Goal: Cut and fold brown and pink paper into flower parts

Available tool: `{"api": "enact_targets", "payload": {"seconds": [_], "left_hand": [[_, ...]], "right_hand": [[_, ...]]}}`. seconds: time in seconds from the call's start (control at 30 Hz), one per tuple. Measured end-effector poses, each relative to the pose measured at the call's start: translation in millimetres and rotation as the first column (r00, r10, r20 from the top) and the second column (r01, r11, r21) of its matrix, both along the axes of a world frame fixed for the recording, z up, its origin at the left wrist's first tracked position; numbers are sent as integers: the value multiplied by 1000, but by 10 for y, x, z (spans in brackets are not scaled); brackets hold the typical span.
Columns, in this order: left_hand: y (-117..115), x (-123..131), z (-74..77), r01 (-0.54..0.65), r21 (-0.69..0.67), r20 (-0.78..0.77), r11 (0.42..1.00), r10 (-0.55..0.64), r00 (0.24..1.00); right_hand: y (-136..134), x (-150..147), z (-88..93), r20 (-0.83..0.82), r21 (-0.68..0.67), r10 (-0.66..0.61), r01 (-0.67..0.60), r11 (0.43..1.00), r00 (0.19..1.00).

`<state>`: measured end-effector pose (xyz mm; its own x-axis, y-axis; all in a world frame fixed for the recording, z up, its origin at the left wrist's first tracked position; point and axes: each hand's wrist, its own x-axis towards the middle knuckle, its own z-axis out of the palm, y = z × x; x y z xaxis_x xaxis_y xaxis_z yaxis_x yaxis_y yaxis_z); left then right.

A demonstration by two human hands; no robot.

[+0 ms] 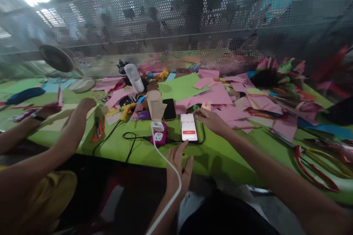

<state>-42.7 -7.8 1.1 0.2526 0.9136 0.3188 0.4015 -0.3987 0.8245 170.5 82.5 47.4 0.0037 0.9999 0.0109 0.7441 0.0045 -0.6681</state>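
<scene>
A lit smartphone (189,126) with a row of zeros and a red button on its white screen lies near the front of the green-covered table. At its lower edge is my left hand (178,161), fingers apart, one fingertip at the bottom of the screen. Beside the phone's upper right corner, my right hand (208,118) has its fingers drawn together; whether anything is between them is hidden. A white cable (168,161) runs from a white charger plug (157,125) in a purple power socket (159,137) and passes over my left hand and forearm.
Behind are a dark phone (169,109), a paper-like cup (154,102), a bottle (134,78) and a yellow glue gun (127,111). Pink paper (212,95) covers the back right; red-handled scissors (311,169) lie right. A co-worker's arms (68,136) reach in from the left.
</scene>
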Motion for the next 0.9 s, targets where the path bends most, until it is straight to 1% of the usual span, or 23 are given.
{"api": "enact_targets", "payload": {"seconds": [0.1,0.23,0.33,0.5,0.63,0.77,0.83,0.9], "left_hand": [[47,40,-33,-20,108,-110,994,32,993],[65,77,-115,-30,170,-166,985,59,984],[73,84,-180,-18,167,-198,986,51,979],[79,91,-224,-19,134,-291,991,58,955],[66,92,-196,-21,129,-303,991,59,951],[101,106,-98,-47,177,-299,983,100,949],[153,135,-27,-55,226,-351,972,134,927],[214,172,31,-77,272,-435,959,194,880]], "right_hand": [[-256,126,-168,-64,-5,37,-37,999,997],[-393,161,-335,-54,-14,106,-107,994,993],[-418,130,-358,-21,-45,124,-125,991,992],[-454,62,-301,-14,-67,170,-171,983,985],[-427,47,-305,14,-52,196,-195,979,980],[-335,59,-294,17,-64,164,-162,985,986],[-283,60,-266,-10,-99,145,-145,984,989],[-235,54,-238,-38,-126,119,-123,984,992]]}}
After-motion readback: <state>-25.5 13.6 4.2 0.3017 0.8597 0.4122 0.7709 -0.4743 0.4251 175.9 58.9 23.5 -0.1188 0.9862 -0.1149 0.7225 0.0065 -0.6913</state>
